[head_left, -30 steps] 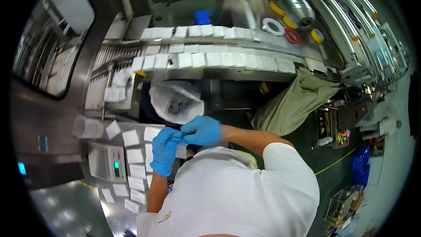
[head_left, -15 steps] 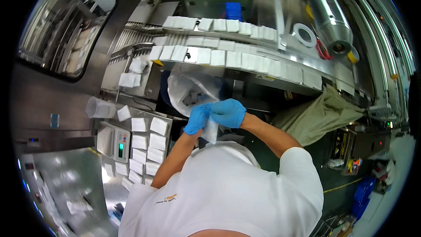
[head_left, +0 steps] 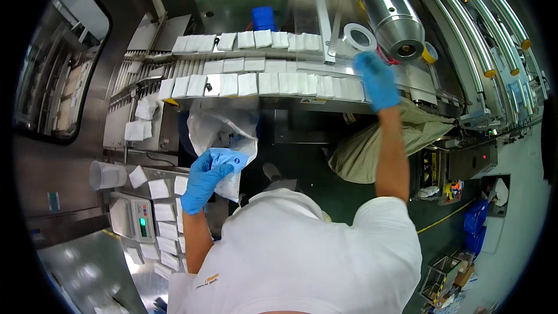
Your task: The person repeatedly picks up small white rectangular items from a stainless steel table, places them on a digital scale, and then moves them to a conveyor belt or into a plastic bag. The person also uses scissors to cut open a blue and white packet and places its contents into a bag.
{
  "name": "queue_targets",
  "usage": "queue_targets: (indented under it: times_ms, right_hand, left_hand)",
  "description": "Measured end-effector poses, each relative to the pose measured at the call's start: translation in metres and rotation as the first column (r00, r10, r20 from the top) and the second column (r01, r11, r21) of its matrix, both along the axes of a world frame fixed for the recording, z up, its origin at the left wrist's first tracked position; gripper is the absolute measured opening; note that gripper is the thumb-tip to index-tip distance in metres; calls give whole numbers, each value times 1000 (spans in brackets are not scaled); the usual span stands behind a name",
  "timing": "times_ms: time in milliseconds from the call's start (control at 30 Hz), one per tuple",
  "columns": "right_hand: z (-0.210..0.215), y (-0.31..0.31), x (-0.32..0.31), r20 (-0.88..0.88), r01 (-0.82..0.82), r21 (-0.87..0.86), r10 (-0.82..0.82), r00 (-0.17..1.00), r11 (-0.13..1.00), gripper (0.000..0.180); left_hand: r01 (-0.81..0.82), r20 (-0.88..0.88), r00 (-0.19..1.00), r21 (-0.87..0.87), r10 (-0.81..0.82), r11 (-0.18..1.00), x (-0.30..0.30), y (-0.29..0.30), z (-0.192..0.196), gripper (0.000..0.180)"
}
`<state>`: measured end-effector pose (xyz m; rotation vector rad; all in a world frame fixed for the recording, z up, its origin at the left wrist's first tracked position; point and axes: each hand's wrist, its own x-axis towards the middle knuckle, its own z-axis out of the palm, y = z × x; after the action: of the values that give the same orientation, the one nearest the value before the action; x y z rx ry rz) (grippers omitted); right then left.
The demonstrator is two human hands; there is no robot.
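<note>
My left hand (head_left: 202,185), in a blue glove, pinches a small blue-and-white packet (head_left: 231,163) by its edge, just in front of a clear plastic bag (head_left: 203,125) in a dark bin. The packet's lower part is whitish. My right hand (head_left: 376,81), gloved in blue too, is stretched out over the right end of the conveyor's near row. Motion smears its fingers, so what they hold, if anything, does not show. White folded pads (head_left: 268,84) stand in rows along the conveyor, the nearest of them left of that hand.
At the left, a scale (head_left: 132,216) with a lit display stands beside more white pads (head_left: 165,212) and a plastic beaker (head_left: 107,175). A metal cylinder (head_left: 398,29) and a tape roll (head_left: 351,30) are beyond my right hand. A greenish sack (head_left: 366,154) hangs under the conveyor's right end.
My hands were together at the packet. The right one has let go and swung up and right to the conveyor; the left still holds the packet. The whole view has shifted too.
</note>
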<state>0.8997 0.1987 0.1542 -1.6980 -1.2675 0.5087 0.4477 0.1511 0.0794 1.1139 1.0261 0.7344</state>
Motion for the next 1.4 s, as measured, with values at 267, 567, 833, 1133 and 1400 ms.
queue_targets:
  times_ms: [267,567,833,1133,1400]
  right_hand:
    - [-38,66,186,903,458,-151,-66,425,876,45]
    - [-19,68,234,802,481,-528,225,553,700,57]
    - [-56,-112,166,-610,-170,-313,-60,790,934,30]
    - [-36,-128,-124,-584,-714,-528,414,698,460,60]
    - [-2,-96,-161,-212,-642,-724,804,555,253,67]
  left_hand:
    - [72,16,997,-68,-71,995,-5,-4,7,30]
    - [138,-29,990,-15,-139,990,-16,16,18,37]
    - [313,-129,942,3,-310,950,-49,37,63,43]
    - [713,-556,613,85,-561,696,-34,73,84,41]
    - [838,-684,416,33,-599,544,-32,62,91,58]
